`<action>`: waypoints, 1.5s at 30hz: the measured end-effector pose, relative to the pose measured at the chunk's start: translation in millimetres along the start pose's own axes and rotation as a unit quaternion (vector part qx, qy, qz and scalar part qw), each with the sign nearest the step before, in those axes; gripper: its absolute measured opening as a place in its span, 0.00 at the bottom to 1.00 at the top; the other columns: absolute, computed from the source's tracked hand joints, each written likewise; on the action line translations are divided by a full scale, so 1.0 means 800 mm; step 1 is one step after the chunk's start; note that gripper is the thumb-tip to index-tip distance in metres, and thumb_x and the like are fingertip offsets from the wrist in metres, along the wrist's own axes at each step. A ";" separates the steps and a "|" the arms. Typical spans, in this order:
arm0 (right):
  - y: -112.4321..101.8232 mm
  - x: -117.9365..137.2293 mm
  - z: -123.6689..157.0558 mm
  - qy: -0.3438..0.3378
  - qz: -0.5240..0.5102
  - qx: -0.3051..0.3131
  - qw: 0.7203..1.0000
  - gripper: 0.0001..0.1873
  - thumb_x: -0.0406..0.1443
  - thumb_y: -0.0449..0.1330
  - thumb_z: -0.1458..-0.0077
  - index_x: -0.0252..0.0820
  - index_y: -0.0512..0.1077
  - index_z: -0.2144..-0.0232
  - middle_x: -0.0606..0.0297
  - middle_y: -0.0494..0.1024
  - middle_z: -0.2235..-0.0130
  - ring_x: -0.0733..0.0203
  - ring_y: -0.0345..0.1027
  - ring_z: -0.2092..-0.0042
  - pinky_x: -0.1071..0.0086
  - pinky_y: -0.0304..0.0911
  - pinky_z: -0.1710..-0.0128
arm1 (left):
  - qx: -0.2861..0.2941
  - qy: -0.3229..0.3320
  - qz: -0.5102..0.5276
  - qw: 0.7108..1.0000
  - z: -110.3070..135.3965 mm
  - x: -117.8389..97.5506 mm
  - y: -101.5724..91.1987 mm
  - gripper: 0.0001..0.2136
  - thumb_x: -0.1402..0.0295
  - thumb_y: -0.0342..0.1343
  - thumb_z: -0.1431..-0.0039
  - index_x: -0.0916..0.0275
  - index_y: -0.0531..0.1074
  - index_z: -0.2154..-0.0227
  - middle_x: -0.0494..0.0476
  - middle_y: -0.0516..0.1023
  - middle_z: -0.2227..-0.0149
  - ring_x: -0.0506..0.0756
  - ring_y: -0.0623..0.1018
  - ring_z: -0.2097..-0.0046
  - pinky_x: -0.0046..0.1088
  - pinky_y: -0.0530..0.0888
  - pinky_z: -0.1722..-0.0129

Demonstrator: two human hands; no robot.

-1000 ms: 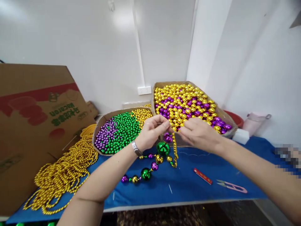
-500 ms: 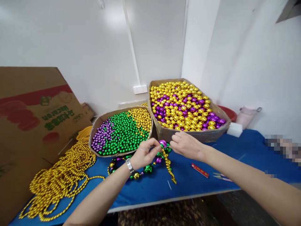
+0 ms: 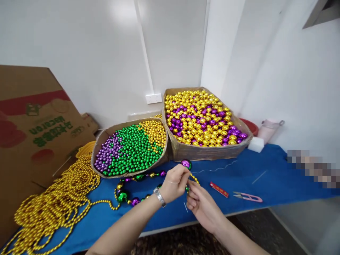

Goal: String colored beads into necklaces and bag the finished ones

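Left hand [image 3: 174,182] pinches a shiny purple, green and gold bead strand [image 3: 122,196] near its large purple bead [image 3: 186,164]; right hand [image 3: 202,207], just below, grips the gold tail [image 3: 194,177]. Strand trails leftward across the blue counter [image 3: 265,184].

Bright, diffuse indoor light; a soft glare patch sits on the white wall [image 3: 119,10] high above the left hand [image 3: 174,182]. Metallic beads [image 3: 202,117] beyond both hands carry pinpoint highlights. Shadows are faint. Straight lines bend toward the edges; a pixelated block [image 3: 310,166] lies well right of the right hand [image 3: 202,209].
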State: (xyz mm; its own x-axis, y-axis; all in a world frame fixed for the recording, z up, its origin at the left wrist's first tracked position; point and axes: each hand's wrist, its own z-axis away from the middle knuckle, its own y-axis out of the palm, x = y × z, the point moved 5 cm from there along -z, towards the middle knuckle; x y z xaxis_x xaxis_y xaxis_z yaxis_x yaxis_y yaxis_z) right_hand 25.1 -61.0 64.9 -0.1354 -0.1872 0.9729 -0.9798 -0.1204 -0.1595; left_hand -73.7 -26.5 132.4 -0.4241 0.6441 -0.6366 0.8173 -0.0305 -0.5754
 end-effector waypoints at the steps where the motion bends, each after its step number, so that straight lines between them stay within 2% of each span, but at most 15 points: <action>1: -0.002 -0.009 -0.002 0.005 -0.008 -0.016 1.000 0.25 0.51 0.40 0.39 0.43 0.65 0.54 0.75 0.54 0.80 0.68 0.52 0.82 0.73 0.55 0.82 | -0.002 -0.019 0.017 1.000 0.000 0.001 -0.003 0.08 0.69 0.45 0.39 0.62 0.67 0.70 0.55 0.70 0.72 0.51 0.68 0.70 0.26 0.64 0.69; 3: -0.014 -0.022 -0.011 -0.001 0.004 -0.042 0.999 0.24 0.50 0.44 0.39 0.44 0.62 0.49 0.74 0.56 0.80 0.66 0.53 0.81 0.72 0.56 0.80 | -0.001 -0.062 0.056 0.996 0.001 0.007 -0.009 0.08 0.66 0.46 0.39 0.62 0.67 0.70 0.53 0.70 0.73 0.50 0.68 0.72 0.25 0.64 0.71; 5: -0.032 -0.026 -0.024 -0.070 0.110 -0.057 0.990 0.22 0.46 0.45 0.38 0.44 0.63 0.47 0.71 0.60 0.79 0.63 0.57 0.77 0.68 0.59 0.75 | 0.000 -0.113 0.110 0.988 0.003 0.018 -0.012 0.10 0.63 0.47 0.39 0.63 0.67 0.71 0.53 0.70 0.74 0.50 0.68 0.72 0.24 0.64 0.72; 9: -0.053 -0.022 -0.046 -0.223 0.310 -0.047 0.923 0.18 0.39 0.46 0.38 0.45 0.69 0.50 0.61 0.66 0.74 0.56 0.62 0.69 0.59 0.60 0.63 | 0.009 -0.179 0.191 0.965 0.008 0.042 -0.008 0.14 0.57 0.47 0.40 0.63 0.65 0.72 0.50 0.68 0.76 0.48 0.65 0.74 0.23 0.63 0.74; 14: -0.048 -0.015 -0.067 -0.302 0.346 -0.008 0.888 0.19 0.33 0.45 0.38 0.50 0.72 0.54 0.60 0.69 0.71 0.55 0.63 0.64 0.56 0.59 0.56 | 0.014 -0.196 0.186 0.963 0.003 0.056 -0.009 0.14 0.56 0.50 0.43 0.64 0.66 0.72 0.47 0.62 0.78 0.47 0.60 0.76 0.22 0.58 0.77; 19: -0.039 -0.011 -0.082 -0.326 0.338 -0.001 0.883 0.17 0.32 0.47 0.39 0.50 0.73 0.56 0.59 0.71 0.68 0.55 0.64 0.62 0.55 0.60 0.54 | 0.092 -0.188 0.162 0.964 -0.005 0.061 -0.004 0.15 0.57 0.52 0.44 0.65 0.66 0.75 0.48 0.63 0.78 0.47 0.60 0.76 0.23 0.58 0.76; 22: -0.036 -0.009 -0.084 -0.302 0.315 -0.019 0.900 0.16 0.33 0.48 0.39 0.48 0.73 0.55 0.59 0.72 0.68 0.54 0.65 0.61 0.53 0.59 0.53 | 0.091 -0.198 0.178 0.960 -0.005 0.064 -0.001 0.14 0.58 0.53 0.46 0.65 0.66 0.77 0.49 0.66 0.78 0.47 0.62 0.75 0.23 0.60 0.75; 25: -0.026 -0.007 -0.066 -0.259 0.286 -0.056 0.921 0.17 0.35 0.47 0.38 0.45 0.69 0.50 0.56 0.72 0.63 0.52 0.65 0.56 0.52 0.60 0.53 | 0.023 -0.230 0.228 0.946 -0.003 0.068 -0.005 0.14 0.57 0.55 0.47 0.65 0.66 0.77 0.49 0.67 0.78 0.48 0.64 0.75 0.23 0.61 0.74; 27: -0.014 -0.011 -0.040 -0.215 0.234 -0.052 0.947 0.17 0.37 0.47 0.38 0.46 0.66 0.49 0.56 0.72 0.60 0.55 0.67 0.58 0.58 0.65 0.58 | -0.028 -0.245 0.248 0.937 -0.001 0.071 -0.010 0.14 0.57 0.55 0.47 0.65 0.66 0.76 0.50 0.69 0.76 0.48 0.66 0.73 0.23 0.62 0.72; 28: -0.007 -0.016 -0.025 -0.179 0.187 -0.031 0.965 0.17 0.39 0.47 0.38 0.46 0.66 0.49 0.58 0.73 0.62 0.58 0.69 0.61 0.63 0.67 0.63 | -0.048 -0.247 0.253 0.934 0.000 0.072 -0.011 0.14 0.57 0.55 0.47 0.65 0.66 0.75 0.51 0.70 0.75 0.49 0.67 0.72 0.24 0.63 0.71; 30: 0.008 -0.033 0.003 -0.037 0.021 0.056 0.998 0.18 0.43 0.50 0.40 0.46 0.68 0.50 0.63 0.74 0.68 0.62 0.69 0.70 0.69 0.65 0.73 | -0.070 -0.236 0.250 0.936 0.003 0.073 -0.013 0.14 0.57 0.55 0.46 0.65 0.67 0.75 0.53 0.71 0.73 0.50 0.69 0.71 0.24 0.64 0.70; 33: 0.011 -0.044 0.027 0.107 -0.090 0.132 0.981 0.20 0.49 0.55 0.45 0.44 0.72 0.57 0.68 0.73 0.76 0.67 0.63 0.80 0.73 0.57 0.80 | -0.062 -0.205 0.214 0.953 0.011 0.070 -0.008 0.14 0.57 0.53 0.44 0.64 0.67 0.74 0.53 0.71 0.74 0.50 0.68 0.72 0.25 0.65 0.70; 38: -0.030 -0.028 -0.011 0.106 -0.122 -0.043 0.986 0.18 0.49 0.61 0.51 0.43 0.74 0.64 0.66 0.74 0.73 0.67 0.62 0.77 0.73 0.56 0.77 | -0.021 -0.136 0.117 0.983 0.029 0.049 0.004 0.11 0.63 0.47 0.40 0.64 0.68 0.71 0.55 0.72 0.71 0.51 0.69 0.69 0.26 0.65 0.67; 42: -0.013 -0.027 -0.035 0.112 -0.176 -0.053 0.977 0.19 0.51 0.59 0.50 0.42 0.72 0.67 0.71 0.66 0.78 0.69 0.54 0.78 0.74 0.48 0.81 | 0.002 -0.087 0.075 0.993 0.042 0.035 0.008 0.09 0.66 0.46 0.39 0.63 0.67 0.72 0.55 0.70 0.71 0.51 0.68 0.68 0.26 0.65 0.67; 45: 0.002 -0.027 -0.041 0.111 -0.209 -0.050 0.970 0.17 0.50 0.61 0.51 0.42 0.70 0.70 0.73 0.62 0.78 0.70 0.51 0.78 0.74 0.48 0.80 | 0.012 -0.078 0.068 0.995 0.050 0.034 0.007 0.08 0.68 0.46 0.39 0.62 0.66 0.72 0.54 0.70 0.72 0.51 0.68 0.69 0.26 0.65 0.67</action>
State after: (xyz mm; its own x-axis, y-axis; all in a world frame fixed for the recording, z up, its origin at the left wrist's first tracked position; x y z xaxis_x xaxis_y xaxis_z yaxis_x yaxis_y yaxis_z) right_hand 21.6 -25.3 49.4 0.2588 0.0728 0.9632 -0.9641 -0.0425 0.2622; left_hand -95.8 -39.7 91.5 -0.3667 0.5056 -0.7809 0.8631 -0.1283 -0.4884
